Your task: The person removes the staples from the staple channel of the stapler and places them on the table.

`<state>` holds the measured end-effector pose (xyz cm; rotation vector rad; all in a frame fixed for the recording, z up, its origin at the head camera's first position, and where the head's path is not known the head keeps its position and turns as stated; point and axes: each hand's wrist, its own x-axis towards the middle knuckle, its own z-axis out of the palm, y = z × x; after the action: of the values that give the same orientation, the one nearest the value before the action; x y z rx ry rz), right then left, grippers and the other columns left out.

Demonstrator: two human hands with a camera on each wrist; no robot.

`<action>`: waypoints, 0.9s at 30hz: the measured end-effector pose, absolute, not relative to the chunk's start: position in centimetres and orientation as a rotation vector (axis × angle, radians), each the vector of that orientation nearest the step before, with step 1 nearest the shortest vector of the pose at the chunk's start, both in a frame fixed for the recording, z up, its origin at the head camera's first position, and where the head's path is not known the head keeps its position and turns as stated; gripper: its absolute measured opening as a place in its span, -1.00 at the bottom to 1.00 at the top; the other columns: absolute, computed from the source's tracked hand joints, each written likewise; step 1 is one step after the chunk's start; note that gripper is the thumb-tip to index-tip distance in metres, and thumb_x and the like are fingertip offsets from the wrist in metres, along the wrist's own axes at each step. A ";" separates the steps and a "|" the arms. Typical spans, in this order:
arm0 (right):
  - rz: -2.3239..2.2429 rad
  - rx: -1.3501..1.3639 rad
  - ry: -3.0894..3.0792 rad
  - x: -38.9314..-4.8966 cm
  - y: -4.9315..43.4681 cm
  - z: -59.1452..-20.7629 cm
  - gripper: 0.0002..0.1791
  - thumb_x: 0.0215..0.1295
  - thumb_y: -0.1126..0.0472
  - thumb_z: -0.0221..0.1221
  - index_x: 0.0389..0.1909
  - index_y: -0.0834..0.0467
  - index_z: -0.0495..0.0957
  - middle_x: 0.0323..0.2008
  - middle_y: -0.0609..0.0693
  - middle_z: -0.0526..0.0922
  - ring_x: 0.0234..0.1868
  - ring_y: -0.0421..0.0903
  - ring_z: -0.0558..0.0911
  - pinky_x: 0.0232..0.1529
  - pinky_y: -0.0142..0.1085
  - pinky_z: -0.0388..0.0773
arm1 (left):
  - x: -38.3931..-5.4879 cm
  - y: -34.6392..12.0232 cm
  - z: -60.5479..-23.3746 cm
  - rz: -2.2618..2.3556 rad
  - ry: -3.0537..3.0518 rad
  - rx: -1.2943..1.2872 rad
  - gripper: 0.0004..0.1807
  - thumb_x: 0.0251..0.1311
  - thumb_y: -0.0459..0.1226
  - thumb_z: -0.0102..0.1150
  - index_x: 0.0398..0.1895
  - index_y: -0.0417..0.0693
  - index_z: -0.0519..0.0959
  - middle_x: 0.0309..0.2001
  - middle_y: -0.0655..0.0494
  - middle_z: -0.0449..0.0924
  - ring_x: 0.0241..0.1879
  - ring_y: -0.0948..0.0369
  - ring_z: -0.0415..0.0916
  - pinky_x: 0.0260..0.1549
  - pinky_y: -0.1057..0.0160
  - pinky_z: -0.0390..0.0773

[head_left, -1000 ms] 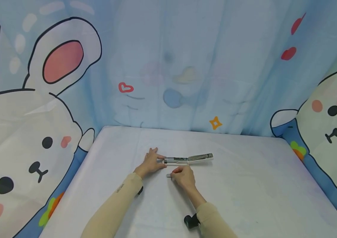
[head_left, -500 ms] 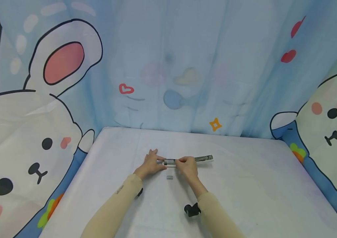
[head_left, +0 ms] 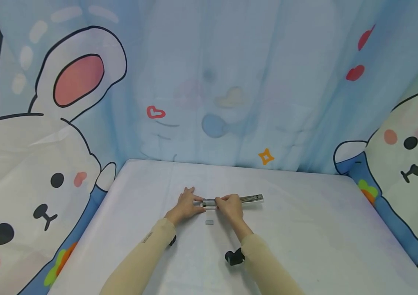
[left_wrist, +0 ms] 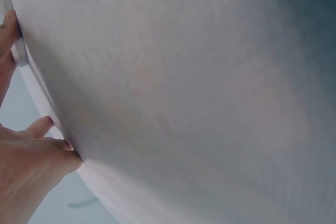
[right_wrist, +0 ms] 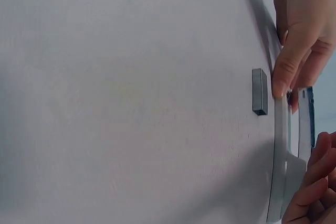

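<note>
An opened-out stapler (head_left: 251, 199), pale with dark inner parts, lies lengthwise on the white table. My left hand (head_left: 185, 205) holds its left end between thumb and index finger, the other fingers spread behind. With curled fingers my right hand (head_left: 232, 207) grips at the stapler's middle and covers that part; what the fingertips pinch there is hidden. In front of the stapler a short grey strip of staples (head_left: 209, 222) lies on the cloth. The right wrist view shows this strip as a small metallic bar beside the stapler's base (right_wrist: 279, 140).
White cloth covers the table (head_left: 312, 229). A blue curtain (head_left: 238, 61) with printed cartoon figures hangs along the back and both sides. A black wrist camera (head_left: 235, 257) sits under the right sleeve, low over the cloth.
My right hand lets go of the staple strip, leaving it on the table, and moves up onto the stapler's middle. The left hand stays at the stapler's left end.
</note>
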<state>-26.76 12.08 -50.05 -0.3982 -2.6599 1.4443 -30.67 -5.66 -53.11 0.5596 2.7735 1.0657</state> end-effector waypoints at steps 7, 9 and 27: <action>1.480 -0.400 -2.649 -26.9 11.4 -50.1 -0.74 0.21 0.17 0.22 -0.43 0.31 0.70 -0.59 0.05 0.70 -0.38 -0.01 0.63 -0.32 -0.22 0.52 | -30.3 -5.4 -52.7 1.008 2.786 0.544 -0.54 0.16 -0.12 0.39 0.06 -0.19 0.66 0.47 -0.36 0.04 0.49 -0.30 -0.22 0.41 -0.22 -0.10; 1.488 -0.413 -2.639 -27.0 11.2 -50.0 -0.75 0.20 0.18 0.22 -0.47 0.30 0.71 -0.55 0.06 0.70 -0.35 -0.01 0.62 -0.31 -0.23 0.50 | -30.2 -5.4 -52.6 0.995 2.801 0.551 -0.54 0.16 -0.11 0.40 0.05 -0.18 0.66 0.46 -0.37 0.06 0.48 -0.32 -0.19 0.40 -0.24 -0.08; 1.653 -0.537 -2.503 -27.6 10.2 -49.9 -0.82 0.05 0.30 0.24 -0.67 0.25 0.66 -0.65 -0.02 0.58 -0.48 -0.09 0.47 -0.47 -0.36 0.35 | -30.3 -5.5 -52.7 0.985 2.800 0.527 -0.55 0.16 -0.11 0.40 0.05 -0.17 0.67 0.47 -0.35 0.04 0.49 -0.31 -0.22 0.41 -0.23 -0.10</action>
<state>-27.65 10.22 -49.95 -0.5375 -2.5033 1.6530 -30.33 -5.48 -52.66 0.5273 2.7999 0.9853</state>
